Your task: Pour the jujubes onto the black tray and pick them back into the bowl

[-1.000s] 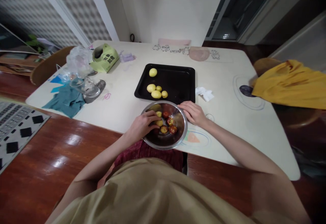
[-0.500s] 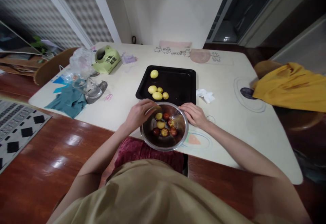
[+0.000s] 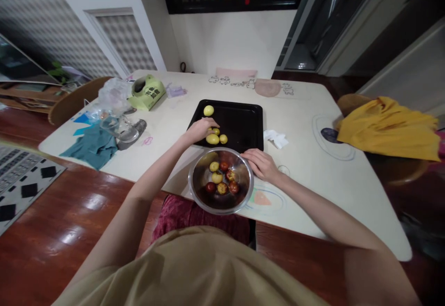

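Observation:
My left hand [image 3: 202,129] is over the left part of a black baking tray [image 3: 243,125]. Its fingers reach out above a yellow fruit that they mostly hide; a firm grip cannot be made out. Beside it lie a larger yellow fruit [image 3: 212,139] and a smaller one [image 3: 223,139], and another yellow fruit [image 3: 208,111] sits farther back. My right hand [image 3: 260,163] lies with fingers stretched out against the right rim of a steel bowl [image 3: 192,176]. Several fruits rest inside the bowl, some yellow, some dark red, such as a red one [image 3: 210,188].
The white table [image 3: 333,194] carries crumpled white tissue [image 3: 276,138] right of the tray. On the left are a green tissue box [image 3: 149,93], a clear glass jug [image 3: 123,129], a teal cloth [image 3: 95,147] and a plastic bag [image 3: 114,95]. Yellow cloth [image 3: 385,127] drapes a chair at right.
My left hand has left the bowl's rim and moved forward to the fruits on the tray. The right hand stays by the bowl. The view has tilted up slightly.

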Demonstrator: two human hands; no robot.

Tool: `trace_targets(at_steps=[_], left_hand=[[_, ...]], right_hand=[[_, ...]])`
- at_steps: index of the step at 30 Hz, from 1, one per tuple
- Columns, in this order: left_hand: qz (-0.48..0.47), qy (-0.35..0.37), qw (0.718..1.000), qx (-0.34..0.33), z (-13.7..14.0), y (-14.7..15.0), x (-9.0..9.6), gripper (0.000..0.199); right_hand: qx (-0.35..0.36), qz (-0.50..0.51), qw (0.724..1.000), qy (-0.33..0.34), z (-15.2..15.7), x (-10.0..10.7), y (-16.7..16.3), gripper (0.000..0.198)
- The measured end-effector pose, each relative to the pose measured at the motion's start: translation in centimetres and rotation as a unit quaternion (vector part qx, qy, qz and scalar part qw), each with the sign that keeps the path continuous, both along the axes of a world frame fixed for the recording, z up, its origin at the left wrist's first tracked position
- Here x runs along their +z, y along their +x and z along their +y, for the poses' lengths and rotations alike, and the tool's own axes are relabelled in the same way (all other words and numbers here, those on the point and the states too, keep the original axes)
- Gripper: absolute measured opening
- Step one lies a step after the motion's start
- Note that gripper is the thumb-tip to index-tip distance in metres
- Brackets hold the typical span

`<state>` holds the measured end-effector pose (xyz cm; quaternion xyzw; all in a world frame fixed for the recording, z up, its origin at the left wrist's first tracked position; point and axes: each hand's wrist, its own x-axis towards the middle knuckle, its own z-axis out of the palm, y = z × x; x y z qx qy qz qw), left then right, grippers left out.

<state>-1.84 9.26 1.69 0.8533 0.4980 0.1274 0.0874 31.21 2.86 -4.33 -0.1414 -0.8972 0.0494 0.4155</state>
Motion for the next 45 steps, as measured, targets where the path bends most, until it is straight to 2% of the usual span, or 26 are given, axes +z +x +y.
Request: trace_targets(at_steps=[7,12,16,20,23,25,29,33,36,39,45], left_hand=[[0.035,-0.042,0.996,-0.076,2.4,0.2,0.0,0.036],[0.033,-0.017,0.998,-0.055,2.3,0.9,-0.3,0.032],[-0.03,0.016,0.999,-0.04,1.2,1.2,-0.1,0.025],[-0.177,0.046,0.982,-0.036,-1.4,1.7,1.3,0.024],[-0.297,0.06,0.953,-0.027,-5.1,2.5,2.9,0.027],[-0.33,0.063,0.942,-0.023,-8.1,3.1,3.9,0.027],[-0.309,0.026,0.949,-0.06,-13.7,4.0,4.4,0.024],[-0.245,-0.035,0.966,-0.079,-17.2,4.5,2.7,0.026],[-0.221,-0.066,0.968,-0.101,-18.1,4.7,1.1,0.03],[-0.211,-0.066,0.969,-0.113,-18.2,5.0,0.0,0.029],[-0.137,-0.033,0.985,-0.098,-18.1,5.2,-0.2,0.025]], right_hand=[[0.01,0.003,1.0,0.012,0.0,0.0,0.1,0.037],[0.029,-0.007,0.999,0.042,0.2,-0.2,0.5,0.043],[0.041,-0.031,0.997,0.048,0.3,-0.4,0.7,0.047],[0.037,-0.027,0.998,0.047,0.2,-0.4,0.6,0.047],[0.032,-0.036,0.998,0.031,0.2,-0.5,0.7,0.047],[0.03,-0.04,0.999,0.018,0.2,-0.6,0.8,0.047],[0.026,-0.035,0.999,0.002,0.3,-0.8,0.8,0.046],[0.022,-0.029,0.999,0.002,0.2,-0.8,0.7,0.046],[0.023,-0.017,0.999,0.013,0.2,-0.8,0.6,0.045],[0.026,-0.008,1.0,0.01,0.2,-0.8,0.6,0.045],[0.016,-0.032,0.999,-0.027,0.1,-0.7,0.7,0.045]])
